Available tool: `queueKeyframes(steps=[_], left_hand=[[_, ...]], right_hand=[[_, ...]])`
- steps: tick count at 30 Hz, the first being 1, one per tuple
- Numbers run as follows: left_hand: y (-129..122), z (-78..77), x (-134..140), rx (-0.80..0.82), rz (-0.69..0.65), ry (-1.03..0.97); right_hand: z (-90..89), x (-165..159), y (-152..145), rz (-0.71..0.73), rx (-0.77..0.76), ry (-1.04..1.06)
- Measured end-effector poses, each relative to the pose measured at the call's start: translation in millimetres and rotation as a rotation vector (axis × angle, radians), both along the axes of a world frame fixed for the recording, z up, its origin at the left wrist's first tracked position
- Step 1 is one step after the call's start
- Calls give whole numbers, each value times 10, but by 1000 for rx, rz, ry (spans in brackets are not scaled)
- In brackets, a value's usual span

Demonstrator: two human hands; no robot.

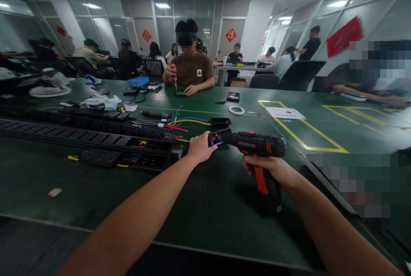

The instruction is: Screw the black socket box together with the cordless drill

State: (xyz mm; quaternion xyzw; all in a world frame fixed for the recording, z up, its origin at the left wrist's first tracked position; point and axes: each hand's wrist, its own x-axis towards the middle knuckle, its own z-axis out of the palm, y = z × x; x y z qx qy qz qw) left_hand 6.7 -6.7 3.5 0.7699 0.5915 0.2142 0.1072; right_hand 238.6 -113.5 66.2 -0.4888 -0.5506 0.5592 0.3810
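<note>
My right hand (266, 165) is closed round the grip of a black and orange cordless drill (257, 144), which points left. The drill's front end meets a small black housing (213, 139) that my left hand (201, 146) grips from the left side. Inside the housing some metal parts and a wire show; the bit's tip is too small to make out. Left of my left hand lie long black power strips (80, 133) with rows of sockets. Coloured wires (173, 124) run from the strips, some to another black housing (221, 121) just beyond my hands.
On the green table (205, 207) lie a screwdriver-like tool (156, 114), a white tape roll (236, 109), a paper sheet (285, 113) and plastic bags (101, 101). Opposite, a co-worker (189, 68) holds a red screwdriver (175, 73) over a green board. More people sit behind.
</note>
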Motion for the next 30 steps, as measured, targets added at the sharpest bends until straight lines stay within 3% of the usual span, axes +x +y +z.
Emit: queueKeyframes(steps=[14,30], left_hand=[[2,2,-6,-13,-1,-6],[10,-4,2,-4,10,-5]], right_hand=[[0,-1,2,12,19,-22],[-105,63,66,-52,-63,49]])
